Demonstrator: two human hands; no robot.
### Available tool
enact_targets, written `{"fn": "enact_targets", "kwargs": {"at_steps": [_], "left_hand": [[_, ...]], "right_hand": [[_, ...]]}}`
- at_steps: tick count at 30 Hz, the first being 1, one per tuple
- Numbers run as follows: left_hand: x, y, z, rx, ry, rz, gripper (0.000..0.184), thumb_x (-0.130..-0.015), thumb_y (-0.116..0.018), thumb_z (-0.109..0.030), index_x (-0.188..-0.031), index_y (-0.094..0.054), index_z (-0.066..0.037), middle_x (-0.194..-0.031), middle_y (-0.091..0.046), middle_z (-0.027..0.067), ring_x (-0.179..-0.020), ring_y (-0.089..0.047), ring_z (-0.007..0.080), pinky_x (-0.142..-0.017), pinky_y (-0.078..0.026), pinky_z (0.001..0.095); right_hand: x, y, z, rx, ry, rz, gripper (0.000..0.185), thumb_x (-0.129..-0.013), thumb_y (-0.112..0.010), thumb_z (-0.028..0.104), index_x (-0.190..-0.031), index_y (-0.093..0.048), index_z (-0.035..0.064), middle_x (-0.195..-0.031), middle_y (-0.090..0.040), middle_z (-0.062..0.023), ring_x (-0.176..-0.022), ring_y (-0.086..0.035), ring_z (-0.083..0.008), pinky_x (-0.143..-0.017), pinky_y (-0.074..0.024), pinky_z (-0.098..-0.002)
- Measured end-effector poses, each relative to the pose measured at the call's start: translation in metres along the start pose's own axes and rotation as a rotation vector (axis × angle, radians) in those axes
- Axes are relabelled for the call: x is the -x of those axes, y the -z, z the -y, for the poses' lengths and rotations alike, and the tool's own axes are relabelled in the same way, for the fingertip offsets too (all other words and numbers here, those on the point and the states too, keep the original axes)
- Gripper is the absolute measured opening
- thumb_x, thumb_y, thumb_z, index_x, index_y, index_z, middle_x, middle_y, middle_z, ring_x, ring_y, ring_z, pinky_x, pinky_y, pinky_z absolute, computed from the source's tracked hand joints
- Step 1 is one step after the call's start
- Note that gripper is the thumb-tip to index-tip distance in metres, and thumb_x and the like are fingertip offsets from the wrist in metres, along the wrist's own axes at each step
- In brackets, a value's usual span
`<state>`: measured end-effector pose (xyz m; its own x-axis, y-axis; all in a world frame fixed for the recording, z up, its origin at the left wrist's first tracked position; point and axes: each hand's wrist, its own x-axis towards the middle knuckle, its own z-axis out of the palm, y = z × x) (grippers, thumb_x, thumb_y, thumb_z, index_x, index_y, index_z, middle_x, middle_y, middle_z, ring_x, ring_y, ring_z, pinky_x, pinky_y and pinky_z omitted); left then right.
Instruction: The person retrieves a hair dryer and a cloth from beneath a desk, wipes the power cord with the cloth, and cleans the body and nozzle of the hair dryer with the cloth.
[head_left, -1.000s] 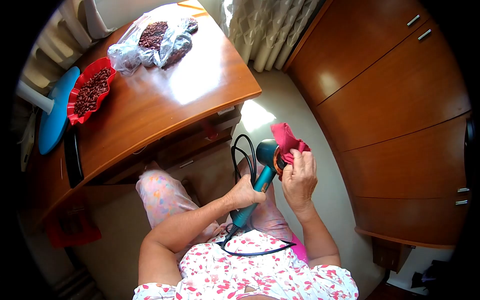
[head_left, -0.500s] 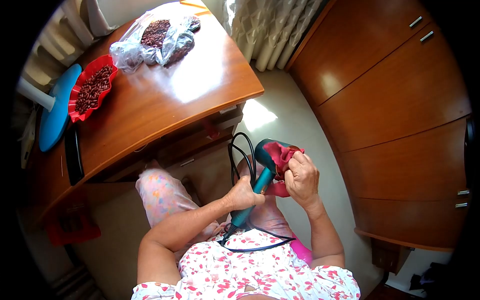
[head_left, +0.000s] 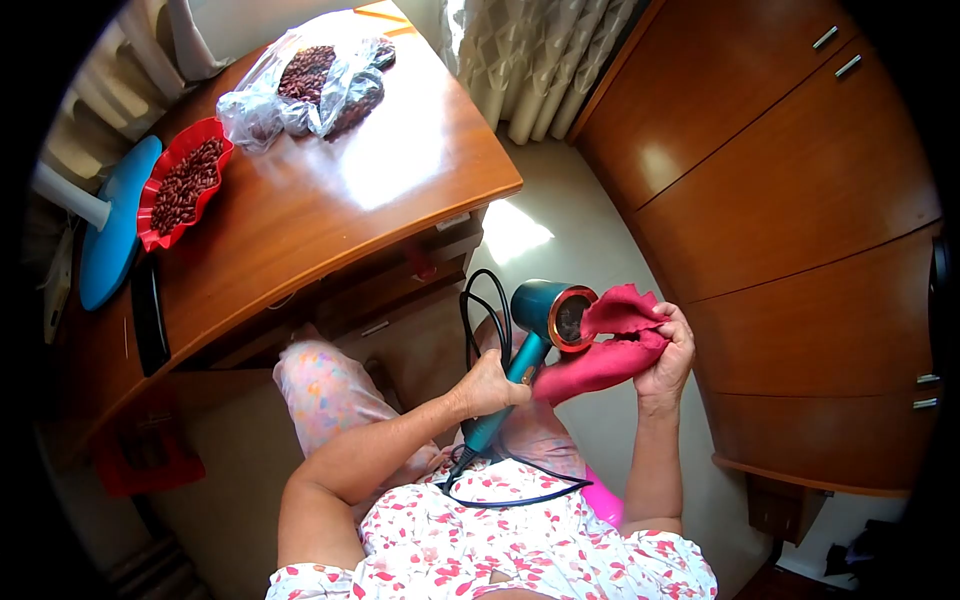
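Right grip [head_left: 668, 362] has swung out to about 3 o'clock since half a second ago, so the pinkish-red cloth [head_left: 605, 365] that was bunched over the front of the teal hair dryer [head_left: 535, 310] is now pulled out long, copper rim showing. Cloth's at roughly 3 o'clock from the dryer, folds right by that rim; can't tell if they touch. Right grip is pinching its far end between thumb and fingers, and left grip [head_left: 488, 388] is wrapped round the dryer's handle. Dark cord [head_left: 464, 318] loops up at about 11 o'clock from the handle. Further out, around 10, the wooden desk [head_left: 290, 220] has a wavy red bowl [head_left: 224, 155] of dark red beans, plus a clear plastic bag [head_left: 250, 115] with more, nearer 11. Patterned curtain [head_left: 540, 70] hangs at 12, wooden cabinet [head_left: 780, 250] at 2.
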<state>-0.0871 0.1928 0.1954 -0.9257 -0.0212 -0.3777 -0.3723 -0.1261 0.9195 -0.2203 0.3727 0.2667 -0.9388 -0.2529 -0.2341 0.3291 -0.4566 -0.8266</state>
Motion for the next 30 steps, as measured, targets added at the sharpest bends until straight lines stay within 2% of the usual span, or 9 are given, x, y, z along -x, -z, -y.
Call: {"fn": "enact_targets", "kwargs": {"at_steps": [3,5,7,8,11,15,21,27,30], "left_hand": [[0.000,0.000,0.000,-0.020,-0.025,0.017,0.020,-0.057,-0.063,-0.013,-0.066,-0.049,-0.002,-0.057,-0.047,0.0027,-0.051,-0.046,0.0117,-0.050,-0.042,0.0278],[0.001,0.000,-0.005,-0.021,-0.025,0.001,0.019,-0.057,-0.063,-0.013,-0.065,-0.049,-0.002,-0.057,-0.047,0.0029,-0.052,-0.046,0.0116,-0.050,-0.042,0.0283],[0.004,0.001,-0.012,-0.036,-0.024,-0.003,0.019,-0.057,-0.063,-0.013,-0.064,-0.049,-0.002,-0.057,-0.047,0.0029,-0.051,-0.046,0.0115,-0.050,-0.042,0.0282],[0.005,0.001,-0.013,-0.052,-0.023,-0.005,0.019,-0.057,-0.063,-0.013,-0.064,-0.048,-0.002,-0.057,-0.047,0.0030,-0.051,-0.046,0.0114,-0.049,-0.041,0.0281],[0.004,0.001,-0.012,-0.009,-0.040,0.004,0.020,-0.057,-0.063,-0.013,-0.064,-0.049,-0.002,-0.057,-0.047,0.0031,-0.052,-0.046,0.0113,-0.050,-0.042,0.0280],[0.007,0.003,-0.014,-0.042,0.021,-0.034,0.019,-0.057,-0.063,-0.013,-0.065,-0.050,-0.002,-0.057,-0.047,0.0022,-0.052,-0.046,0.0107,-0.050,-0.041,0.0269],[0.007,0.000,-0.008,-0.023,-0.030,-0.042,0.016,-0.058,-0.062,-0.011,-0.066,-0.051,-0.002,-0.057,-0.047,0.0009,-0.052,-0.046,0.0102,-0.050,-0.041,0.0267],[0.006,-0.001,-0.003,-0.096,-0.006,-0.003,0.018,-0.059,-0.062,-0.013,-0.069,-0.053,-0.002,-0.062,-0.051,0.0051,-0.058,-0.050,0.0138,-0.058,-0.045,0.0296],[0.005,-0.001,-0.003,-0.051,-0.050,-0.028,0.016,-0.058,-0.062,-0.011,-0.063,-0.050,-0.003,-0.056,-0.047,0.0023,-0.051,-0.047,0.0107,-0.049,-0.041,0.0272]], "right_hand": [[0.007,-0.024,-0.003,-0.030,0.146,-0.125,0.024,-0.067,-0.037,0.001,-0.083,-0.054,-0.0023,-0.085,-0.055,-0.0138,-0.073,-0.058,-0.0235,-0.073,-0.0509,-0.0306],[0.011,-0.025,-0.008,0.199,0.175,-0.009,0.026,-0.069,-0.040,0.001,-0.090,-0.055,-0.0018,-0.087,-0.056,-0.0093,-0.079,-0.055,-0.0186,-0.076,-0.0470,-0.0291],[0.014,-0.026,-0.022,0.670,0.339,0.065,0.025,-0.070,-0.042,-0.002,-0.089,-0.059,-0.0028,-0.080,-0.057,-0.0052,-0.071,-0.054,-0.0160,-0.065,-0.0464,-0.0294],[0.009,-0.028,-0.028,1.026,0.642,0.209,0.028,-0.070,-0.044,-0.003,-0.091,-0.062,-0.0002,-0.075,-0.055,-0.0070,-0.065,-0.053,-0.0176,-0.062,-0.0445,-0.0306],[0.019,-0.039,-0.050,1.371,0.841,0.213,0.031,-0.067,-0.050,-0.002,-0.094,-0.064,0.0011,-0.072,-0.049,-0.0109,-0.066,-0.052,-0.0269,-0.061,-0.0448,-0.0354],[0.022,-0.039,-0.051,1.402,0.795,0.298,0.033,-0.065,-0.050,-0.002,-0.094,-0.065,0.0042,-0.071,-0.049,-0.0087,-0.066,-0.052,-0.0252,-0.059,-0.0447,-0.0374],[0.016,-0.035,-0.032,1.358,0.712,0.396,0.021,-0.063,-0.051,-0.002,-0.076,-0.064,0.0071,-0.065,-0.047,-0.0064,-0.064,-0.051,-0.0238,-0.057,-0.0442,-0.0364],[0.017,-0.038,-0.019,1.701,0.777,0.433,0.006,-0.064,-0.055,0.001,-0.064,-0.059,0.0060,-0.069,-0.050,-0.0061,-0.066,-0.052,-0.0232,-0.055,-0.0443,-0.0354],[0.012,-0.030,-0.010,1.920,0.757,0.439,0.007,-0.067,-0.056,0.007,-0.060,-0.057,0.0086,-0.073,-0.052,-0.0042,-0.071,-0.054,-0.0239,-0.053,-0.0460,-0.0382]]}}
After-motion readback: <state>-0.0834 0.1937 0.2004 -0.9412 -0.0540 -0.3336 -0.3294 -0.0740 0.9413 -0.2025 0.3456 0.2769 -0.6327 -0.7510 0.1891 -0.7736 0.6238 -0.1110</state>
